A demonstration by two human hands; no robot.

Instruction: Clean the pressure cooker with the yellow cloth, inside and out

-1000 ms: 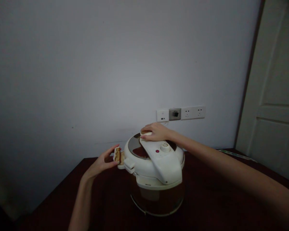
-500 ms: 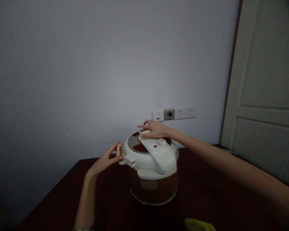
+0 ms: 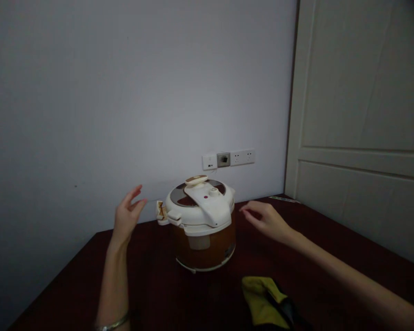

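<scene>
A white and brown electric pressure cooker [image 3: 205, 248] stands upright on the dark red table [image 3: 152, 294], its lid [image 3: 207, 216] on top with a raised knob [image 3: 196, 180]. To the left of the cooker, apart from its side handle [image 3: 161, 213], my left hand [image 3: 127, 214] is held up with thumb and fingers apart and nothing between them. My right hand [image 3: 264, 219] hovers just right of the cooker, not touching it. Its fingers are bent, with a gap by the thumb and nothing seen in them.
A yellow and black cloth item [image 3: 264, 301] lies on the table in front of the cooker, towards the right. Wall sockets [image 3: 242, 157] sit behind the cooker. A pale panelled door [image 3: 359, 193] borders the table on the right.
Both hands have let go of the cooker: my left has moved left off the side handle, my right down and right off the lid knob. The view has shifted, showing more of the yellow cloth item.
</scene>
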